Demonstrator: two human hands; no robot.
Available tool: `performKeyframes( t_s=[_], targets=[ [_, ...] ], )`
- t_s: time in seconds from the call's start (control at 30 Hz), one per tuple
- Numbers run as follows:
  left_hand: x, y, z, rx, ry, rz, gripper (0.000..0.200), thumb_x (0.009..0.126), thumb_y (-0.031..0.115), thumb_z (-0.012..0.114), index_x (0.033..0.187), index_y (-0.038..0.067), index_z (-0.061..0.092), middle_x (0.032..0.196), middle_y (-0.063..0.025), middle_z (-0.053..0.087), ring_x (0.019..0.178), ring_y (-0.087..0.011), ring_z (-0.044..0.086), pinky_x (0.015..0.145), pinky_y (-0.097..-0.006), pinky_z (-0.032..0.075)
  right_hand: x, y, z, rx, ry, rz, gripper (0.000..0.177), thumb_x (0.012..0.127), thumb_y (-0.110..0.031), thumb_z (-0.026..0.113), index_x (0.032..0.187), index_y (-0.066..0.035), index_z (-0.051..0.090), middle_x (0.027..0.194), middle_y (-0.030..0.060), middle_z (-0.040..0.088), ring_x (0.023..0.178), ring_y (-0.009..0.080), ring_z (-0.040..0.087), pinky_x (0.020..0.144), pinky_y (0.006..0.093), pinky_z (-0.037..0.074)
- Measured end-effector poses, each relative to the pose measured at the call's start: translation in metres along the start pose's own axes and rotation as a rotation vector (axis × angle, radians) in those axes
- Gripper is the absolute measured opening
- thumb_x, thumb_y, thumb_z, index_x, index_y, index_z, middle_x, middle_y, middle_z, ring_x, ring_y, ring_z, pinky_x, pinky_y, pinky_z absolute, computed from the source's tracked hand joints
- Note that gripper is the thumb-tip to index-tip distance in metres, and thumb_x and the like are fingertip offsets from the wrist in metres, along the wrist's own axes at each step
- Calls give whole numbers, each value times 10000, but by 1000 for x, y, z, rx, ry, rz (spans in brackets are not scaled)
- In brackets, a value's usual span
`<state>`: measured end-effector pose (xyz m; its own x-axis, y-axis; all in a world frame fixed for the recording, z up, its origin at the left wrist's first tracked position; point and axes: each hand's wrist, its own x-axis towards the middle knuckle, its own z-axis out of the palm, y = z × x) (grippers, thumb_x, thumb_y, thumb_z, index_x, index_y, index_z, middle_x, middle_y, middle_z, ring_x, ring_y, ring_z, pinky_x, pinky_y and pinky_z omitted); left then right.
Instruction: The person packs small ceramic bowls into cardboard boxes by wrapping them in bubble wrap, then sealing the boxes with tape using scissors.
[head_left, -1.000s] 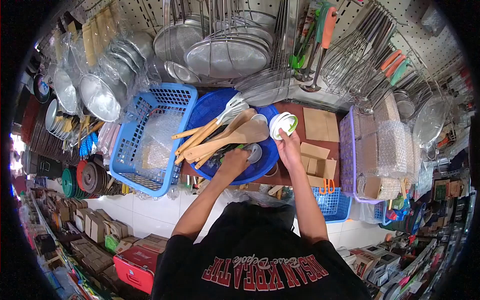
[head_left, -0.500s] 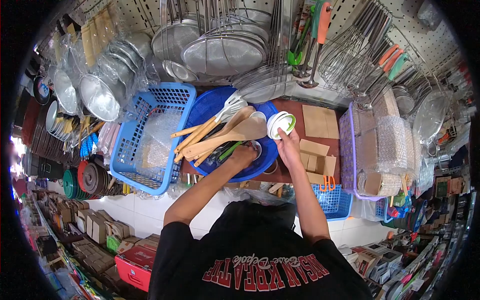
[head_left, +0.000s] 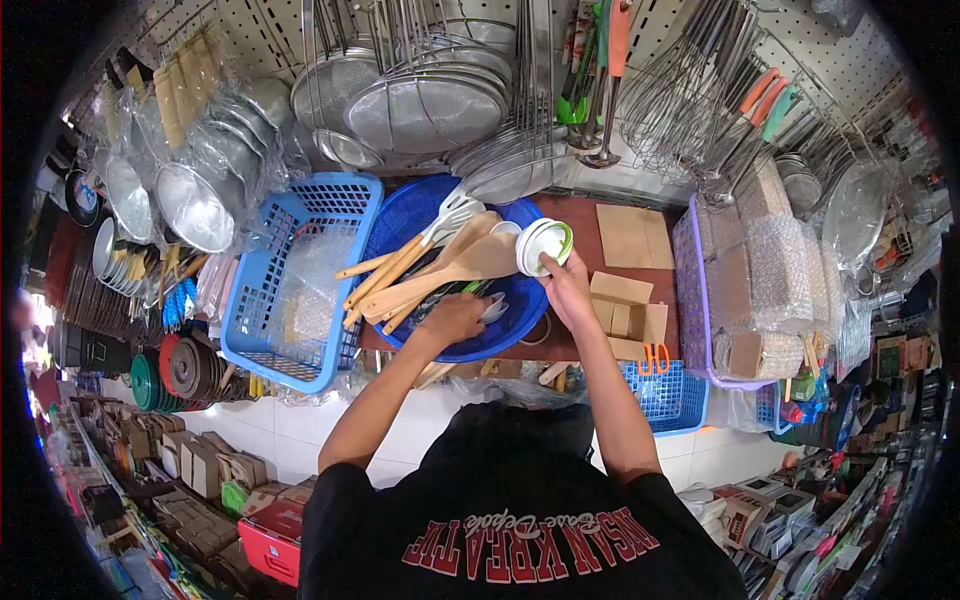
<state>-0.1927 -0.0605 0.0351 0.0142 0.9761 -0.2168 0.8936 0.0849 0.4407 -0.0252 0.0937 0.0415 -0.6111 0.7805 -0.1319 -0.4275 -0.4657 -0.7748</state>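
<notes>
My right hand (head_left: 568, 291) grips a small stack of white cups (head_left: 542, 248), one with a green rim, over the right side of a round blue basket (head_left: 518, 342). Inside that basket, my left hand (head_left: 453, 319) reaches down among the utensils, its fingertips mostly hidden. Right beside it lies a shiny, pale spoon-like piece (head_left: 493, 308). Wooden spatulas (head_left: 480, 258) and a white slotted turner (head_left: 458, 212) with a wooden handle lean across the basket, handles toward the left. Dark utensils under them are partly covered.
Left stands a blue crate (head_left: 236, 318) with bubble wrap; right, a purple basket (head_left: 693, 290) of wrapped goods. An open cardboard box (head_left: 625, 310) and orange-handled scissors (head_left: 654, 360) are near my right arm. Strainers (head_left: 428, 112) and whisks (head_left: 690, 110) hang above.
My left hand has shifted left and slightly down in the basket, and the shiny piece beside it shows more. My right hand still holds the cups, now tilted more. The view has shifted slightly.
</notes>
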Motion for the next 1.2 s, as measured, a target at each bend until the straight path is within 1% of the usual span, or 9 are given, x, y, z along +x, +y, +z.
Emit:
performKeyframes(
  t_s=[0.07, 0.17, 0.27, 0.37, 0.57, 0.77, 0.87, 1.0, 1.2],
  targets=[
    [-8, -7, -3, -33, 29, -10, 460, 794, 162, 689, 1229, 32, 616, 1057, -252, 675, 1020, -399, 656, 917, -471, 518, -1, 0, 1, -12, -7, 7, 399, 978, 36, 560, 1365, -17, 480, 1304, 116, 584, 1176, 235, 607, 999, 397, 539],
    [-18, -5, -21, -67, -161, -142, 524, 810, 191, 709, 1317, 104, 609, 1133, -289, 649, 1120, -399, 621, 994, -477, 478, -1, -2, 2, -31, -8, 10, 399, 976, 41, 556, 1364, -17, 483, 1298, 116, 588, 1170, 232, 610, 985, 397, 548],
    [-27, -6, -24, -121, -184, -141, 500, 817, 187, 703, 1305, 113, 622, 1145, -259, 663, 1122, -392, 619, 994, -467, 474, -1, -2, 5, -36, 2, 6, 402, 974, 44, 555, 1366, -17, 485, 1292, 115, 592, 1167, 229, 612, 982, 396, 550],
    [-29, -18, -2, -198, -77, 11, 358, 803, 128, 673, 1159, 91, 699, 1060, -241, 696, 1028, -398, 660, 937, -473, 503, -2, -2, 5, -50, 17, 11, 407, 972, 44, 558, 1368, -18, 487, 1291, 114, 594, 1167, 228, 613, 985, 390, 549],
    [-31, -27, 10, -231, -43, -6, 316, 851, 122, 653, 1160, 92, 708, 1068, -204, 708, 1023, -390, 663, 942, -472, 505, -3, -4, 7, -83, 15, 27, 389, 978, 35, 558, 1358, -21, 493, 1293, 103, 598, 1170, 226, 616, 1000, 389, 542],
    [-43, -3, -17, -196, 233, 27, 233, 849, 126, 677, 1056, 33, 727, 1063, -163, 707, 1007, -375, 657, 917, -465, 508, -2, -2, 8, -165, 33, 40, 406, 973, 32, 567, 1367, -34, 499, 1286, 95, 602, 1152, 207, 621, 972, 375, 559],
    [-50, 11, -19, -113, 454, 101, 219, 819, 90, 677, 1030, 73, 737, 988, -140, 649, 1016, -337, 615, 932, -461, 490, -3, -4, 10, -181, 42, 60, 407, 959, 37, 576, 1356, -31, 514, 1268, 94, 612, 1136, 198, 628, 958, 372, 566],
    [-57, 46, -10, 48, 545, 211, 278, 749, 70, 653, 1014, 89, 735, 1013, -97, 583, 1054, -298, 555, 942, -468, 441, 3, -4, 2, -257, -2, 93, 402, 929, 30, 612, 1322, -28, 548, 1197, 87, 639, 1060, 181, 656, 884, 344, 594],
    [-42, 92, 20, -29, 638, 68, 295, 801, 80, 642, 1087, 88, 712, 1022, -104, 580, 1000, -299, 574, 899, -453, 477, 1, -9, 8, -294, -66, 113, 358, 916, 14, 635, 1269, -6, 579, 1144, 72, 656, 991, 155, 672, 815, 305, 612]
  ],
)
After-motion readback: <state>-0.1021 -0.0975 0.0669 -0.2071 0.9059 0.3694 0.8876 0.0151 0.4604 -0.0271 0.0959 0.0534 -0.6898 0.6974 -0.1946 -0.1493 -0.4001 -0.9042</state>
